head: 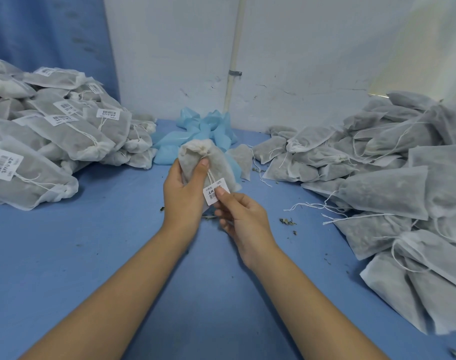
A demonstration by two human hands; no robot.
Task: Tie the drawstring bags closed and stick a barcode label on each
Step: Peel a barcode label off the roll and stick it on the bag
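The left hand (pixel 182 188) grips a drawstring bag (pixel 193 157) upright by its gathered neck. The right hand (pixel 238 214) pinches a barcode label (pixel 212 194) against the bag's near side.

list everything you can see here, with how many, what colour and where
held bag: one, grey-white, mid-air at centre, neck gathered
barcode label: one, white, at the held bag's lower end
labelled bags: many, grey-white, piled at the left of the table
unlabelled bags: many, grey-white, piled at the right
blue plastic: a heap, light blue, back centre
herb scraps: a few, dark, scattered on the table
table: one, blue top
pipe: one, white, upright behind the table
left hand: grips the held bag
right hand: pinches the barcode label
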